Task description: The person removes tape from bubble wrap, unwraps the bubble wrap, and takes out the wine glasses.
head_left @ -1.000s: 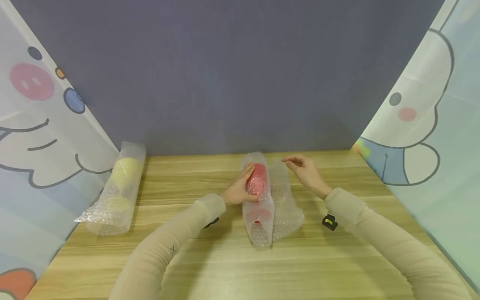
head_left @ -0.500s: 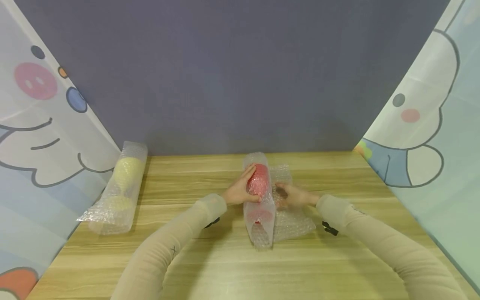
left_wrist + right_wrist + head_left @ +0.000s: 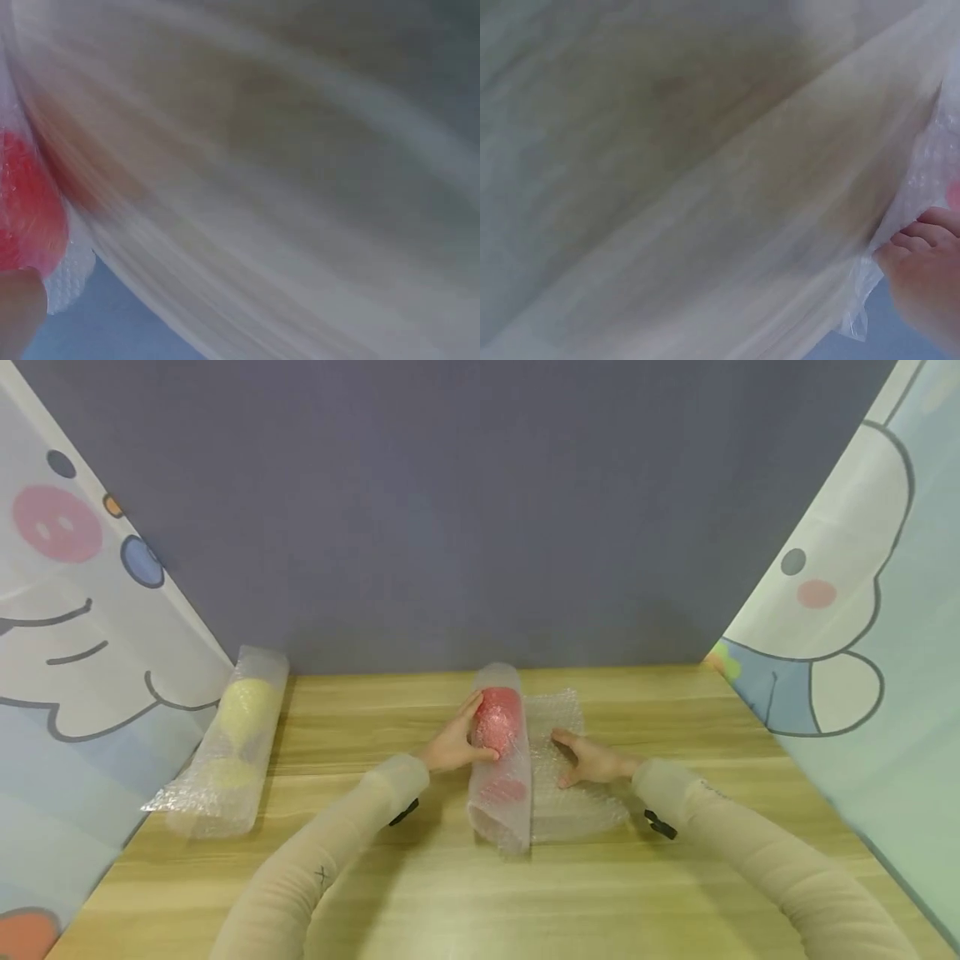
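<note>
A red object with a rounded upper part lies rolled inside clear bubble wrap mid-table. My left hand grips this roll from the left, thumb near its middle and fingers along the upper part. A loose flap of the wrap spreads flat to the right of the roll. On that flap rests my right hand, fingers extended toward the roll and thumb apart. In the left wrist view, the red object shows beside a fingertip; a sleeve fills most of the frame. Sleeve fabric also covers much of the right wrist view.
A second bubble-wrapped roll, with a yellow object inside, lies at the table's left side. A dark grey panel stands behind the wooden table, and printed cartoon sheets flank both sides.
My right hand has come down from the flap's upper corner to its middle. The flap lies spread wider. The red roll has turned and shifted slightly left under my left hand.
</note>
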A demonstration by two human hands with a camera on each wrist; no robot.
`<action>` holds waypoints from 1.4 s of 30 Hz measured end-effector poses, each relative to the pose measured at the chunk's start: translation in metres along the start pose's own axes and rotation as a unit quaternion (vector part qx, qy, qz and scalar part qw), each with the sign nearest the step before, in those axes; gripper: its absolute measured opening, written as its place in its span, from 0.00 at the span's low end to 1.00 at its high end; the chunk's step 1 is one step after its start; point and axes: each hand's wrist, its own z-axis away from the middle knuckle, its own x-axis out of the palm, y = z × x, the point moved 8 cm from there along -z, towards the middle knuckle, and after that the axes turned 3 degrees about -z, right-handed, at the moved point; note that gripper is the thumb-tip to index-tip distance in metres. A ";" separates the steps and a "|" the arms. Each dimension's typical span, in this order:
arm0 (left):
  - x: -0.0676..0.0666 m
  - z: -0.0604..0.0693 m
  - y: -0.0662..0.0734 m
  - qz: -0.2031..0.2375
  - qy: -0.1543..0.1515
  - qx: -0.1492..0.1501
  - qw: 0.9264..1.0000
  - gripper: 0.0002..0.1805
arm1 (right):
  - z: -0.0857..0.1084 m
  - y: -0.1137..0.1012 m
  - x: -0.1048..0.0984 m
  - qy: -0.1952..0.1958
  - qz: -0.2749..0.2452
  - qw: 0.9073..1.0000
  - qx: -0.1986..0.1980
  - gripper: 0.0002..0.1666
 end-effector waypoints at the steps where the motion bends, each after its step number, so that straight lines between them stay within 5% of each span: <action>1: -0.002 0.001 -0.002 -0.002 0.003 -0.005 1.000 0.60 | 0.000 0.000 -0.002 0.002 0.007 1.000 -0.001 0.56; 6: -0.010 0.006 -0.011 -0.003 0.002 -0.037 0.999 0.59 | -0.002 0.000 -0.006 -0.002 0.002 1.000 0.004 0.57; 18: -0.013 0.012 -0.015 0.020 -0.006 -0.053 0.998 0.59 | -0.001 0.003 -0.002 -0.002 -0.025 1.000 0.008 0.58; 22: -0.020 0.014 0.004 0.048 -0.015 -0.036 0.998 0.54 | -0.001 0.003 -0.002 -0.002 -0.021 1.000 0.007 0.58; 27: -0.021 0.031 0.054 0.005 -0.060 0.021 0.998 0.44 | -0.001 0.003 -0.001 0.000 -0.019 1.000 0.003 0.59; 30: -0.001 0.049 0.084 -0.050 -0.124 0.060 0.989 0.43 | 0.000 0.003 0.001 -0.003 -0.023 1.000 0.003 0.59; 33: 0.022 0.064 0.098 -0.121 -0.171 0.064 0.976 0.46 | 0.001 0.004 0.001 -0.001 -0.027 1.000 0.006 0.58; 37: 0.037 0.073 0.103 -0.235 -0.170 0.056 0.955 0.52 | 0.001 0.003 -0.002 0.011 -0.024 1.000 0.002 0.58; 42: 0.039 0.081 0.099 -0.332 -0.145 0.070 0.929 0.57 | 0.000 0.000 -0.004 0.006 -0.013 1.000 -0.001 0.58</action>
